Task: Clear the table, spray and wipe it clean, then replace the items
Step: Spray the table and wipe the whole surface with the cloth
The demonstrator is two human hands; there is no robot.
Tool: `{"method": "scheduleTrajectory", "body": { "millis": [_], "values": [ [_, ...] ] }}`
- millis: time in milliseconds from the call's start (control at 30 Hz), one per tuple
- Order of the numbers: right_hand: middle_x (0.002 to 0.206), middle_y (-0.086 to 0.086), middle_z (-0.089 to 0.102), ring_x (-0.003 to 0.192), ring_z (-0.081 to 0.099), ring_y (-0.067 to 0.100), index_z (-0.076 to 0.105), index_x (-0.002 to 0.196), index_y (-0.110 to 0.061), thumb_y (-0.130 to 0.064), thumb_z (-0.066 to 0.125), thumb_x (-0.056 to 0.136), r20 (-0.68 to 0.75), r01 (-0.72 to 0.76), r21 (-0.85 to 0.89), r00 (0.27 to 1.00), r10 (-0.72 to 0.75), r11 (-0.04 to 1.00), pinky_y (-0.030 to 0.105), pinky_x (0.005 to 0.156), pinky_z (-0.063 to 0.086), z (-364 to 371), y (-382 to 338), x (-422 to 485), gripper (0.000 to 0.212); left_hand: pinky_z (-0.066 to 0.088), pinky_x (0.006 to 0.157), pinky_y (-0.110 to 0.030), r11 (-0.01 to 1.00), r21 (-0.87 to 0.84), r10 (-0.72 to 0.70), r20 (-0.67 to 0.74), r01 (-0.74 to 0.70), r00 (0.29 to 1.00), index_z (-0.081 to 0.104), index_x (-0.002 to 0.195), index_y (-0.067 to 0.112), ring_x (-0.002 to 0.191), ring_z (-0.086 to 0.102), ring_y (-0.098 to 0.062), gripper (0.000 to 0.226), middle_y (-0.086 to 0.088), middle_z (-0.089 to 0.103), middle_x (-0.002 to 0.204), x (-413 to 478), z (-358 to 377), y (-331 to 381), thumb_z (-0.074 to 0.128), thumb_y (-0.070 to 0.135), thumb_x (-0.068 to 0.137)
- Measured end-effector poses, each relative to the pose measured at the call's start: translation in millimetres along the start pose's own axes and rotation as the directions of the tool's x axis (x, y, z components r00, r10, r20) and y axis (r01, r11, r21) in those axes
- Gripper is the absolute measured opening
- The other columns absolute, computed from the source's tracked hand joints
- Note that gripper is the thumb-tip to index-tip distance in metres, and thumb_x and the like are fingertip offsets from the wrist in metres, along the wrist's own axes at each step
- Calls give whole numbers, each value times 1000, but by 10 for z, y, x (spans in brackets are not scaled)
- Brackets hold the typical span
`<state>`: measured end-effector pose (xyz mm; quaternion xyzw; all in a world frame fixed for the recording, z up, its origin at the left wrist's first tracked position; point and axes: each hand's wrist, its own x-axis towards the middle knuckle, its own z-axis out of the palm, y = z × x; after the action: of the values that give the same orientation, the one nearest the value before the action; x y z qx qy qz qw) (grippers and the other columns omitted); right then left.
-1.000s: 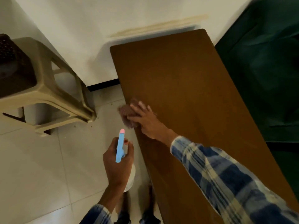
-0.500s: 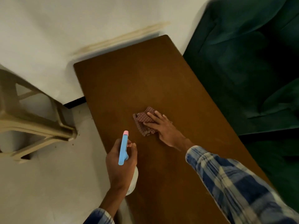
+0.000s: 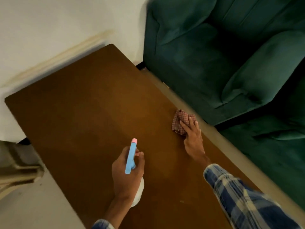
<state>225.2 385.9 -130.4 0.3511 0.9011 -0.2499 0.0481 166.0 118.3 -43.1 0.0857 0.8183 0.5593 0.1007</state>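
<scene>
Right hand [image 3: 193, 138] presses a checked cloth [image 3: 180, 120] flat-fingered at the table's [image 3: 85, 113] right edge; left hand [image 3: 127, 172] fingers wrap the spray bottle [image 3: 131, 156].

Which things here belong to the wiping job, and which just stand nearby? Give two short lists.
In the job:
table
cloth, under the right hand
spray bottle, in the left hand

Just nearby:
green sofa
stool, blurred at the left edge
</scene>
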Motion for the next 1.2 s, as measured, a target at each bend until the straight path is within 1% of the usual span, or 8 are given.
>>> {"method": "scheduleTrajectory", "body": {
  "millis": [200, 367, 500, 600, 700, 833, 1000, 1200],
  "values": [
    [170, 1, 2, 156, -12, 23, 33, 156, -31, 6, 46, 92, -98, -148, 114, 982, 159, 983, 48, 123, -9, 112, 135, -454, 76, 60, 55, -31, 998, 58, -31, 61, 28, 998, 63, 89, 29, 61, 66, -12, 16, 14, 63, 67, -64, 279, 78, 78, 29, 84],
    [170, 0, -2, 154, -19, 22, 30, 157, -34, 5, 47, 92, -81, -76, 106, 993, 85, 991, 53, 124, -11, 308, -174, -417, 77, 60, 61, -26, 999, 45, -9, 25, 8, 1000, 63, 89, 30, 68, 67, -10, 16, 15, 64, 71, 12, 130, 52, 78, 29, 83],
    [169, -8, -8, 153, -24, 23, 27, 156, -42, 1, 47, 96, 37, 187, 2, 982, -187, 982, 59, 124, -9, 525, -702, -160, 77, 60, 63, -24, 998, 57, -13, -85, 18, 996, 61, 88, 36, 73, 67, -11, 18, 18, 64, 73, 160, -70, 5, 77, 32, 81],
    [170, -10, -9, 153, -25, 22, 26, 156, -44, 1, 53, 95, 265, 572, -60, 799, -540, 818, 56, 124, -11, 671, -1152, 147, 81, 58, 58, -29, 999, 35, 36, -111, -32, 993, 62, 87, 29, 65, 65, -17, 15, 11, 64, 72, 272, -231, -66, 75, 27, 81],
    [170, -8, -7, 155, -19, 25, 25, 157, -43, -2, 56, 95, 348, 717, -89, 673, -653, 692, 52, 123, -10, 632, -1469, 584, 81, 55, 58, -14, 995, 63, 79, -149, -71, 986, 59, 88, 45, 71, 66, -11, 29, 14, 64, 76, 356, -358, -128, 77, 24, 79],
    [171, -4, -6, 156, -13, 28, 24, 158, -41, -6, 51, 97, 289, 589, -167, 796, -532, 791, 59, 123, -8, 446, -1745, 1232, 75, 47, 63, 0, 990, 91, 118, -164, -104, 979, 53, 89, 46, 78, 66, 4, 41, 24, 61, 77, 410, -454, -205, 78, 19, 74],
    [171, -6, -4, 156, -11, 28, 25, 157, -44, -6, 48, 98, 179, 329, -148, 936, -302, 933, 63, 124, 1, 209, -1311, 1421, 73, 54, 66, -9, 995, 5, 103, -100, -103, 990, 63, 95, 30, 77, 69, -7, 20, 12, 68, 79, 383, -494, -265, 74, 21, 80],
    [171, -4, 3, 157, -1, 26, 29, 156, -41, 5, 47, 93, -6, 89, -65, 996, -90, 994, 60, 125, 11, -23, -116, 443, 80, 59, 67, -20, 998, -34, 58, -54, -60, 997, 66, 95, 16, 73, 69, -16, 17, 8, 68, 79, 233, -538, -189, 72, 27, 83]
  ]
}}
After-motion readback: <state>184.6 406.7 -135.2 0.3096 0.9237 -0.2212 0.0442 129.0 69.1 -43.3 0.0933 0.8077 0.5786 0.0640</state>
